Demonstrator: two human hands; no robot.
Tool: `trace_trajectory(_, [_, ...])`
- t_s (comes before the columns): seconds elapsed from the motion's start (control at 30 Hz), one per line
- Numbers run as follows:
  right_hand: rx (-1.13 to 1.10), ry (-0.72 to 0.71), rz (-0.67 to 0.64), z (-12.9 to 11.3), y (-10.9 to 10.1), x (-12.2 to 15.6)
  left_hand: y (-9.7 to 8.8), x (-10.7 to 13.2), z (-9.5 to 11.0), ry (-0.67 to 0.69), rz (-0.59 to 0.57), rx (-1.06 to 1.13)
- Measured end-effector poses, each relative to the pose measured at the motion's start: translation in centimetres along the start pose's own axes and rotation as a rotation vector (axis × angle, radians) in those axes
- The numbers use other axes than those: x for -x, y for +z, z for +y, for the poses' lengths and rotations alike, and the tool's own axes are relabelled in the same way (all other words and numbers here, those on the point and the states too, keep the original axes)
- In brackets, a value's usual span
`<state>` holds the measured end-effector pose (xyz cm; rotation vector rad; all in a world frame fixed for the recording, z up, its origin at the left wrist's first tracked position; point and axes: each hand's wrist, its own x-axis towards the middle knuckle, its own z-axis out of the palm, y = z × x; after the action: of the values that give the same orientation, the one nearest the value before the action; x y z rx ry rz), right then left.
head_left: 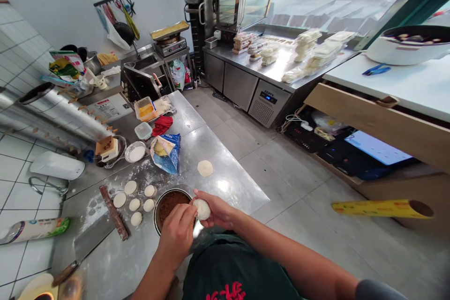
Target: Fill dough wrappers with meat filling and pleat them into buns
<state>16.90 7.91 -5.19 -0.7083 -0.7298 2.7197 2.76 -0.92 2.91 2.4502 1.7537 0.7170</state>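
Nothing legible — apron lettering [235, 290] included

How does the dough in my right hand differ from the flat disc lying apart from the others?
The dough in your right hand is rounded and bulky, while the flat disc is spread thin. The dough is held up; the flat disc lies on the metal table. Both are pale and roundish.

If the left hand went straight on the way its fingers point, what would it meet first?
The white dough ball, which the left hand seems to touch already; the right hand holding it would likely come next.
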Motion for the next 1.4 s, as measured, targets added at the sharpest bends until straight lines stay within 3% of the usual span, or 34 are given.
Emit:
trace_trajectory(0.17, [-0.068, -0.020, 0.014, 0.1, 0.5, -0.4, -0.2, 0.6, 0.1, -0.159, 0.003, 0.100])
trace_trajectory(0.5, [-0.109, 0.020, -0.059, -0.1, 2.0, -1.2, 1.1, 1.4, -0.1, -0.199, 0.183, 0.049])
trace_trajectory(0.77, [-0.243, 0.076, 0.098, 1.8, 3.4, -4.1, 2.1, 4.3, -1.6, -0.246, 0.302, -0.167])
trace_trajectory(0.93, [-0.320, 0.101, 0.102, 2.6, 5.0, -6.2, 2.6, 6.7, -2.8, -0.225, 0.231, -0.198])
trace_trajectory(1.03, [-0.313, 0.083, 0.103, 2.8, 6.1, -7.1, 1.9, 7.7, -3.5, -0.388, 0.174, -0.063])
trace_trajectory(1.13, [-0.197, 0.107, -0.039, 2.5, 7.3, -7.4, 0.4, 8.2, -4.4, -0.634, 0.156, 0.162])
trace_trajectory(1.2, [-0.065, 0.146, -0.162, 2.3, 7.6, -7.7, -0.5, 9.0, -5.7, -0.790, 0.233, 0.318])
trace_trajectory(1.27, [0.142, 0.141, -0.176, 2.1, 6.8, -8.8, -0.8, 10.7, -8.1, -0.964, 0.372, 0.510])
trace_trajectory(1.33, [0.464, 0.062, 0.022, 1.6, 4.5, -10.6, -0.2, 13.4, -11.8, -1.166, 0.526, 0.692])
trace_trajectory(1.4, [0.799, -0.034, 0.379, 0.7, 0.7, -12.7, 1.2, 16.9, -16.1, -1.391, 0.635, 0.745])
